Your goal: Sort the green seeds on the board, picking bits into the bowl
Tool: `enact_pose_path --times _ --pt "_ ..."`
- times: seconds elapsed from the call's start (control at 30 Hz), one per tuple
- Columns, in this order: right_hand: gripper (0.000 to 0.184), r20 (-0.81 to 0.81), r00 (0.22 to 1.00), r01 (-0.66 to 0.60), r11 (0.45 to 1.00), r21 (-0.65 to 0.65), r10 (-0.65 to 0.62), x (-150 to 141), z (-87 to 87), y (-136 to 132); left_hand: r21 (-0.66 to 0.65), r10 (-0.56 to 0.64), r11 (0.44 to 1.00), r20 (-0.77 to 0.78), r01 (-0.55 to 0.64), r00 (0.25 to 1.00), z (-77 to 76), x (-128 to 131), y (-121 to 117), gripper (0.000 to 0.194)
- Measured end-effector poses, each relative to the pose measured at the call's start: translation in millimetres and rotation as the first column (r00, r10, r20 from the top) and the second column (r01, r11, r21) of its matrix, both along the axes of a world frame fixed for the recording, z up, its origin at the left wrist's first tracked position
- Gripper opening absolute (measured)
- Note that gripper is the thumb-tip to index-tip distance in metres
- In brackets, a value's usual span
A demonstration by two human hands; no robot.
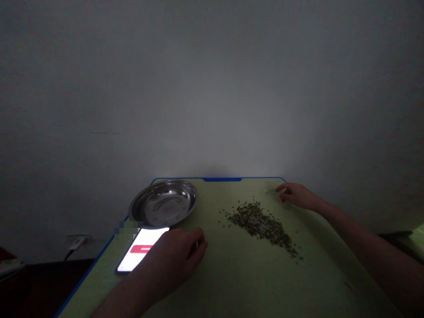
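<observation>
A pale green table (232, 274) with a blue rim stands against a grey wall in dim light. On it lies a long scatter of small dark grains (261, 225). My left hand (175, 256) rests on the table with fingers curled under, partly over a lit phone (141, 249) showing a white screen with a red bar. My right hand (296, 195) is stretched to the far right corner, fingertips pinched at something small and faint on the surface; I cannot make out what. A shiny steel plate (164, 203) sits at the far left, beyond the phone.
The grey wall (212, 88) rises directly behind the table's far edge. A cable and plug (75, 245) lie on the dark floor to the left. A pale object (418, 236) shows at the right border.
</observation>
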State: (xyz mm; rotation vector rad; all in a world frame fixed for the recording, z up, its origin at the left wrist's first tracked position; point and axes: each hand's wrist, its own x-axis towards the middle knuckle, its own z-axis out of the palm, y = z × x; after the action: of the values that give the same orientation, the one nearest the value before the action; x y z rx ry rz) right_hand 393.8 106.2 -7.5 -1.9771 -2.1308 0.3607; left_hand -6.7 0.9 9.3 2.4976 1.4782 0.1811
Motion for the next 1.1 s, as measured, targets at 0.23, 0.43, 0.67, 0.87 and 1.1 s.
enact_pose_path --times 0.23,0.43,0.67,0.87,1.1 --pt "0.031 -0.066 0.997 0.028 0.998 -0.052 -0.031 -13 -13.5 29 -0.026 0.025 0.999 -0.04 -0.026 0.999 2.4 1 -3 0.029" --pt "0.033 -0.153 0.982 -0.12 0.99 -0.079 0.107 -47 -15.6 38 -0.037 0.032 0.999 -0.063 -0.034 0.997 1.8 1 -1 0.028" --pt "0.03 -0.237 0.937 -0.295 0.945 -0.139 0.258 -63 -16.5 16 -0.033 -0.001 0.999 -0.033 0.0 0.999 -2.4 1 -1 0.028" --pt "0.027 -0.257 0.91 -0.359 0.928 -0.099 0.325 -68 -12.0 2 -0.016 -0.004 1.0 0.009 0.004 1.0 -2.9 0 0 0.03" --pt "0.026 -0.244 0.902 -0.378 0.925 -0.041 0.357 -74 -5.8 -9 -0.011 -0.005 1.0 -0.007 0.005 1.0 -3.5 0 0 0.03"
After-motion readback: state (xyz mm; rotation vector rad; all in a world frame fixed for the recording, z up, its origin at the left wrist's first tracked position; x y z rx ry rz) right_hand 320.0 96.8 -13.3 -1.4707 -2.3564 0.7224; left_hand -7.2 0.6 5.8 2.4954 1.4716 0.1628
